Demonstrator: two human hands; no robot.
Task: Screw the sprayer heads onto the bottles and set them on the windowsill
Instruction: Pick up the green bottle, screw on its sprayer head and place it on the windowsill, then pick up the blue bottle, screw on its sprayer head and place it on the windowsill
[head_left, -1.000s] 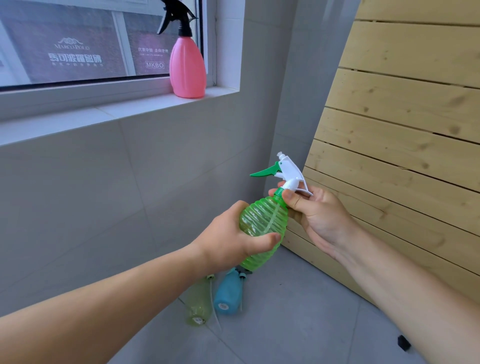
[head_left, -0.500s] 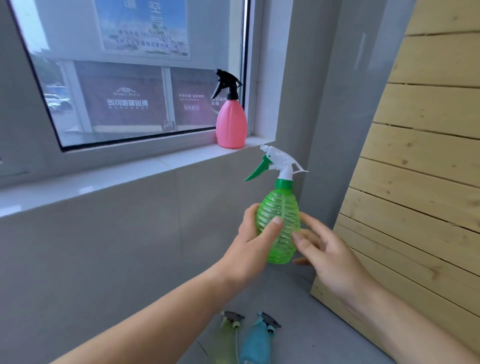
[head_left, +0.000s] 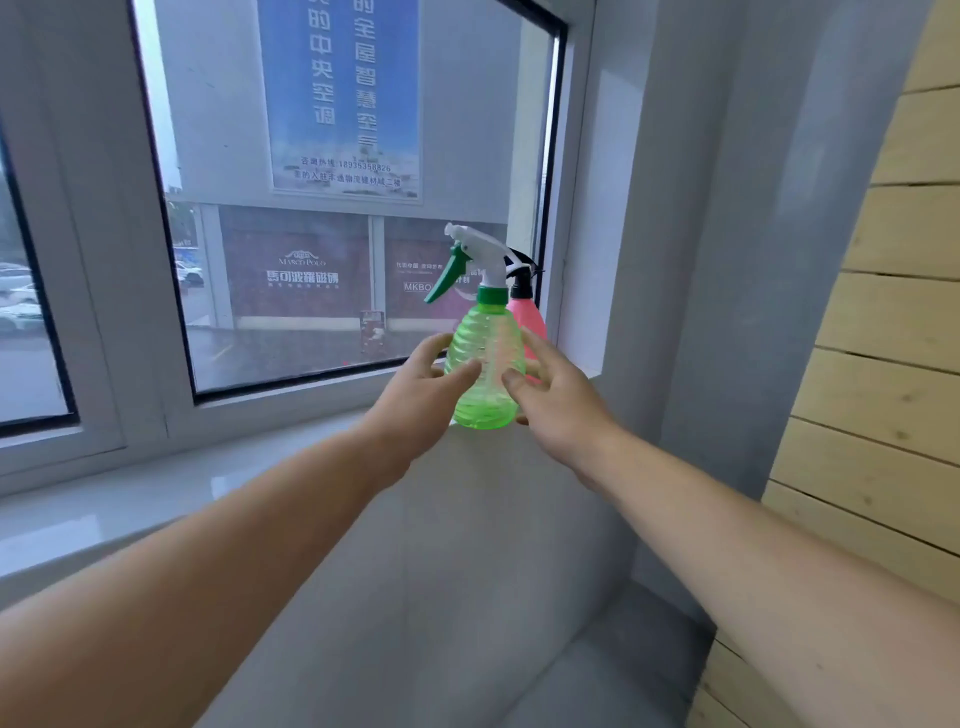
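A clear green ribbed bottle (head_left: 483, 358) stands upright at the front edge of the white windowsill (head_left: 208, 478). A white sprayer head with a green trigger (head_left: 475, 254) sits on its green collar. My left hand (head_left: 421, 395) cups the bottle's left side, thumb on its front. My right hand (head_left: 561, 405) cups the right side, thumb on the front and fingers behind. A pink bottle (head_left: 530, 317) with a black sprayer head stands right behind it on the sill, mostly hidden.
The window pane (head_left: 337, 234) and its white frame rise just behind the sill. A grey wall corner (head_left: 675, 312) closes the sill's right end. A slatted wooden panel (head_left: 883, 364) leans at the right. The sill stretches away to the left.
The green bottle has gone up from waist height to the sill's edge, in front of the pink bottle. My right hand has left the sprayer collar and now cups the bottle's right side.
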